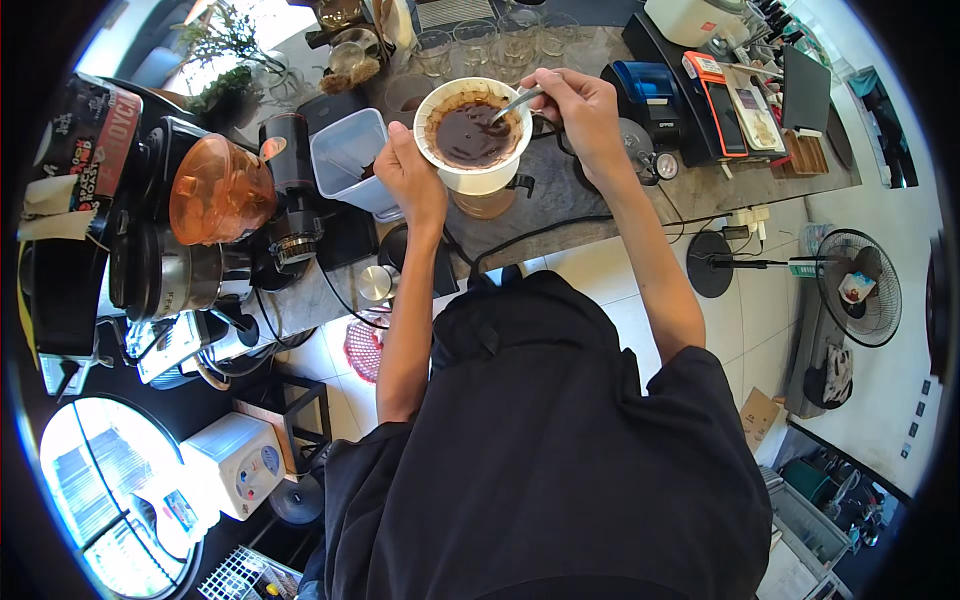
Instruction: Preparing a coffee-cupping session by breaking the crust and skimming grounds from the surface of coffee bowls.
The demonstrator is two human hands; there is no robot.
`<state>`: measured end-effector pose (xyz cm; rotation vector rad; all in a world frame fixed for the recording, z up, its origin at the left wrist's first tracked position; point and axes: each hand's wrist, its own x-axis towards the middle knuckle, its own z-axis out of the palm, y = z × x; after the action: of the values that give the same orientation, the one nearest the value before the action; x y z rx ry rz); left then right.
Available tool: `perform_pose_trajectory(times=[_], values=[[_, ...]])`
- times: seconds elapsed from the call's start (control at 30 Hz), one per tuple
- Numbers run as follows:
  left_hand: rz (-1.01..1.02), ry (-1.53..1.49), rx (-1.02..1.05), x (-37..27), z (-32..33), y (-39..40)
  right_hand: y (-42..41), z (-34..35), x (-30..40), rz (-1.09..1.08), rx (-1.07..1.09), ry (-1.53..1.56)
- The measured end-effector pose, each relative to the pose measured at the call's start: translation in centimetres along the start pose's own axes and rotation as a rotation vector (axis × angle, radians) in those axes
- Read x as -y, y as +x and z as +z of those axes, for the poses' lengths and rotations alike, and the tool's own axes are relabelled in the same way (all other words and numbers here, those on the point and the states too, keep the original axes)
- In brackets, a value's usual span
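A white coffee dripper [480, 180] with a paper filter [431, 112] inside holds wet, dark coffee slurry [469, 139]. It stands over a glass server [484, 205] whose black handle points right. My left hand [412, 176] is at the dripper's left side, thumb by the rim, fingers partly hidden behind it. A metal spoon [517, 103] is pinched in my right hand [581, 109] above the right rim, its lower end dipping into the slurry. Just left of my left hand sits a clear plastic container [349, 154] with a little dark matter in it.
Drinking glasses [475, 41] stand behind the dripper. Coffee grinders, one with an orange hopper [221, 191], crowd the left. A black cable [540, 227] crosses the grey counter [551, 191] near its front edge. To the right are a blue-topped printer [649, 94] and a payment terminal [716, 105].
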<state>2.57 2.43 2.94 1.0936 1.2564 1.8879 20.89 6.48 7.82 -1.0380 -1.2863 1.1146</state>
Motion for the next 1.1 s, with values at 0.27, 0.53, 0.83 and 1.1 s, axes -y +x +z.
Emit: perform_pose_trajectory(times=[0.27, 0.53, 0.83, 1.1], values=[[-0.002, 0.008, -0.007, -0.1, 0.1, -0.1, 0.3, -0.7, 1.9, 0.073, 0.053, 0.331], [-0.023, 0.006, 0.001, 0.4, 0.1, 0.0, 0.8, -0.6, 5.2, -0.141, 0.030, 0.240], [-0.016, 0.041, 0.008, 0.0, 0.4, -0.1, -0.3, 0.5, 6.2, -0.285, 0.052, -0.220], [0.002, 0.009, 0.003, -0.4, 0.5, -0.2, -1.2, 1.2, 5.9, -0.335, 0.177, -0.461]])
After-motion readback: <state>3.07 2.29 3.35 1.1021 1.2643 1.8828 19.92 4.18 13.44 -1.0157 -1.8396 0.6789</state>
